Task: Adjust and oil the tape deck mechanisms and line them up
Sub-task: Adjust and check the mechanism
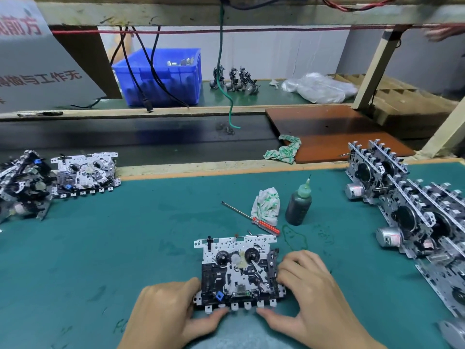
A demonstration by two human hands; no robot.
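Note:
A tape deck mechanism (239,270) lies flat on the green mat near the front edge, its white key tabs toward me. My left hand (173,313) grips its left side, thumb under the front tabs. My right hand (307,298) holds its right side, fingers curled over the edge, thumb at the front. Behind it lie a red-handled screwdriver (254,219), a crumpled rag (266,205) and a dark oil bottle (299,204) with a green nozzle. A row of mechanisms (407,212) stands on edge at the right. More mechanisms (85,173) lie at the left.
A dark conveyor belt (125,139) runs behind the mat. A brown board (332,132) with a second rag (284,148) sits at its right. A blue bin (161,74), a plastic bag (317,88) and a hanging green wire (226,96) are farther back.

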